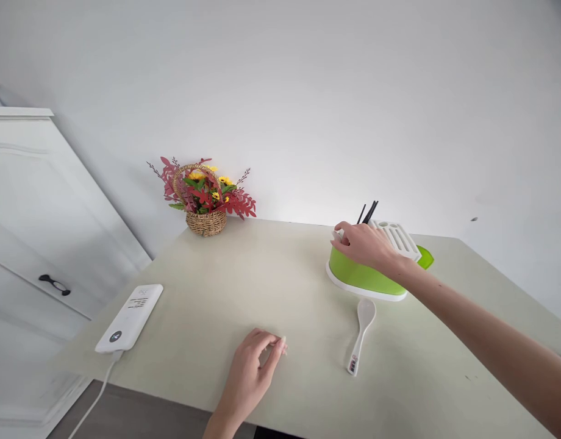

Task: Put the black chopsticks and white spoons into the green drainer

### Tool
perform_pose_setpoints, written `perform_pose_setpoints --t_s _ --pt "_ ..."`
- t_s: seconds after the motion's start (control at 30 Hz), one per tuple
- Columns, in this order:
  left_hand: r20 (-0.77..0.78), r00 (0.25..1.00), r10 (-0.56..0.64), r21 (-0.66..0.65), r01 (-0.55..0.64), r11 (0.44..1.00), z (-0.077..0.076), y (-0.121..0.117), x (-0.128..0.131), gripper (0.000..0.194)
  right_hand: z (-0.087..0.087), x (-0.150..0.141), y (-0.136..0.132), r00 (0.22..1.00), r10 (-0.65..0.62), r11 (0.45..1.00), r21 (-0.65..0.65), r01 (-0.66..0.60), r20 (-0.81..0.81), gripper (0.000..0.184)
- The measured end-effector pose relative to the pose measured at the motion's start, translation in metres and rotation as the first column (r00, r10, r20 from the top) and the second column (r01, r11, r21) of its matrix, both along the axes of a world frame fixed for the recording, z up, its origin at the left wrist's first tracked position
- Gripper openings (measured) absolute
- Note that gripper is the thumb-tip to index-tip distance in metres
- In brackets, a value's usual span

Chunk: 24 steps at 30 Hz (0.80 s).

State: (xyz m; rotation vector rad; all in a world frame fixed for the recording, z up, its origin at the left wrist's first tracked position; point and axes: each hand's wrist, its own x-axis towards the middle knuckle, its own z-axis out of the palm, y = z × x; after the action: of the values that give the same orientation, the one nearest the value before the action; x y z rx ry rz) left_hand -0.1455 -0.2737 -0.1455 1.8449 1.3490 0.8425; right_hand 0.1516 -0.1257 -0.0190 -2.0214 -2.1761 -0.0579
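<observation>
My right hand point(365, 245) reaches across the table and grips the near left rim of a green and white utensil holder point(358, 275), fingers curled over its top edge. Black chopsticks point(368, 212) stick up from the holder behind the hand. A white plastic spoon point(361, 333) lies flat on the table just in front of the holder. My left hand point(257, 364) rests on the table near the front edge, fingers loosely curled down with nothing in them.
The pale green table point(262, 286) stands against a white wall. A wicker basket of red and yellow flowers point(205, 198) sits at the back left. A white power bank point(130, 317) with a cable lies at the left corner. A white cabinet point(38, 231) stands to the left.
</observation>
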Motion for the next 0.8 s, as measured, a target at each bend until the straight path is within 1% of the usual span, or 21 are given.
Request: perform_pose_setpoints --t_s 0.07,0.13,0.23,0.3,0.4,0.47,0.5,0.57,0.63,0.73,0.8 --pt "-0.003 1.0 -0.001 0.0 0.001 1.0 0.0 0.0 0.0 0.039 0.005 0.003 -0.009 0.998 -0.001 0.999 0.032 0.002 -0.057 0.038" --pt "-0.003 1.0 -0.003 -0.009 0.003 1.0 -0.001 0.0 0.0 0.039 0.011 0.008 -0.022 0.99 0.014 0.996 0.089 -0.002 -0.138 0.035" --pt "-0.013 1.0 -0.005 -0.018 0.005 1.0 -0.002 0.0 -0.001 0.039 0.016 0.019 -0.047 0.96 0.084 0.987 0.153 -0.044 -0.268 0.028" --pt "-0.023 1.0 -0.004 -0.018 0.004 1.0 -0.003 0.001 -0.001 0.04 0.016 0.027 -0.066 0.933 0.142 0.986 0.127 -0.105 -0.331 0.028" --pt "-0.023 1.0 -0.002 -0.017 0.001 1.0 -0.004 0.001 -0.001 0.041 0.008 0.04 -0.092 0.903 0.232 0.97 0.015 -0.243 -0.361 0.033" --pt "-0.022 1.0 -0.003 -0.02 0.002 1.0 -0.004 0.001 -0.001 0.041 -0.003 0.049 -0.105 0.904 0.271 0.947 -0.075 -0.312 -0.33 0.037" --pt "-0.024 1.0 -0.002 -0.02 0.002 1.0 -0.004 0.001 -0.001 0.041 -0.011 0.054 -0.109 0.914 0.278 0.938 -0.121 -0.325 -0.297 0.037" --pt "-0.027 1.0 -0.004 -0.022 0.003 1.0 -0.003 0.002 -0.001 0.042 -0.028 0.062 -0.114 0.939 0.28 0.929 -0.191 -0.317 -0.197 0.035" --pt "-0.029 1.0 -0.006 -0.026 0.005 1.0 -0.002 0.002 -0.001 0.041 -0.048 0.068 -0.117 0.953 0.299 0.926 -0.225 -0.303 -0.054 0.035" --pt "-0.031 1.0 0.001 -0.033 -0.002 0.999 -0.001 0.002 0.0 0.041 -0.077 0.073 -0.117 0.919 0.352 0.921 -0.243 -0.305 0.179 0.051" --pt "-0.033 0.999 0.007 -0.032 -0.009 0.999 0.0 0.002 0.0 0.041 -0.093 0.074 -0.116 0.885 0.371 0.92 -0.242 -0.309 0.281 0.062"
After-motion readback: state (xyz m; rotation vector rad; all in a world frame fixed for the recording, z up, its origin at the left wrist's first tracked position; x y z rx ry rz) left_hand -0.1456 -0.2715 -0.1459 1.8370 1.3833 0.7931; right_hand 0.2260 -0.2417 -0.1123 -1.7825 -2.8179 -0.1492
